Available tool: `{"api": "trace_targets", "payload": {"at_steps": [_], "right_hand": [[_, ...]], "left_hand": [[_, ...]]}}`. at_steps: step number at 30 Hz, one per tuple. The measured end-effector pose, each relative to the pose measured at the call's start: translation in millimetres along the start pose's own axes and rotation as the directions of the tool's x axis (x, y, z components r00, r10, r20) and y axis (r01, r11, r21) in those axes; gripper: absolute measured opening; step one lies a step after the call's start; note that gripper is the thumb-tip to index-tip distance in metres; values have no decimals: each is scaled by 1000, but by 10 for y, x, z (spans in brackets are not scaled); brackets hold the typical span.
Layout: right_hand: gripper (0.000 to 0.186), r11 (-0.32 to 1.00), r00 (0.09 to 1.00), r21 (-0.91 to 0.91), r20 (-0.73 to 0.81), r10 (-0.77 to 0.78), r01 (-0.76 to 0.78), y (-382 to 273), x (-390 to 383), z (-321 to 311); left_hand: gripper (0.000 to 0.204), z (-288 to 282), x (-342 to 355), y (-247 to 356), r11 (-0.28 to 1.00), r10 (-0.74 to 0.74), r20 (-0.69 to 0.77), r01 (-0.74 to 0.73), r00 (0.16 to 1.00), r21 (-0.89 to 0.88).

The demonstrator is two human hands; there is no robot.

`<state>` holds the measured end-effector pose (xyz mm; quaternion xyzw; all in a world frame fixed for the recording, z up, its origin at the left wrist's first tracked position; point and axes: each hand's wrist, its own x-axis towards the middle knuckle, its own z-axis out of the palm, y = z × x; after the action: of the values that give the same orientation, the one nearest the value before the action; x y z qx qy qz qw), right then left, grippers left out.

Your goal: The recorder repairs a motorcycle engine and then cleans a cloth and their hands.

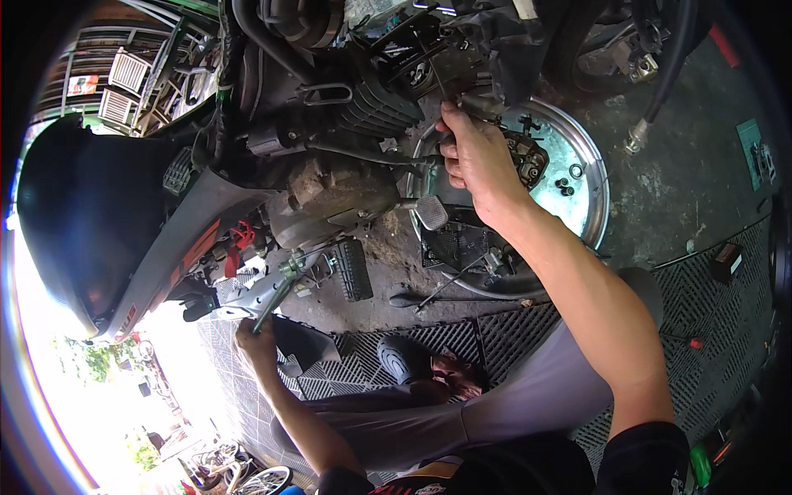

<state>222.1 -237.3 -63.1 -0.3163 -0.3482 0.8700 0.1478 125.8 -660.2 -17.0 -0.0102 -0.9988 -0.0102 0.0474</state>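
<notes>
A partly dismantled motorcycle with a dark engine case (330, 198) stands in front of me. My left hand (257, 345) is closed around the lower end of a metal lever (276, 301) beside the black rubber footpeg (353, 271). Farther up, my right hand (478, 157) is closed, thumb and forefinger pinching a thin dark metal rod (437, 76) that points up toward the finned engine cylinder (379, 107). Beneath that hand is a round metal tray (596, 190) holding a cylinder head (528, 158) and small round parts (564, 186).
A brake pedal (431, 213) juts out over the tray's near left side. A hanging black cable (672, 82) ends in a metal fitting at the upper right. Black slatted mats (520, 338) cover the floor around my shoe (403, 359). A small dark box (726, 262) lies at right.
</notes>
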Motion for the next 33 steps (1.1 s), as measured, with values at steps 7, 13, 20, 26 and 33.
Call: {"api": "trace_targets", "payload": {"at_steps": [7, 13, 20, 26, 33], "right_hand": [[32, 998, 998, -35, -35, 59, -60, 45, -178, 20], [33, 997, 998, -71, -51, 30, -33, 18, -152, 12], [33, 998, 999, -67, -44, 1, -4, -49, -7, 56], [32, 999, 999, -53, -48, -15, 13, -87, 106, 69], [30, 999, 999, 28, -34, -19, 20, -65, 151, 112]], "left_hand": [[42, -72, -24, 70, 997, 80, -36, -81, 996, -16], [42, -133, -86, 207, 995, 95, -21, -95, 995, -2], [40, -10, -19, -63, 996, 74, -21, -73, 997, 45], [43, 131, -8, -28, 989, -73, -147, 91, 987, 120], [27, 604, 204, -424, 996, -30, -115, 39, 993, 76]]}}
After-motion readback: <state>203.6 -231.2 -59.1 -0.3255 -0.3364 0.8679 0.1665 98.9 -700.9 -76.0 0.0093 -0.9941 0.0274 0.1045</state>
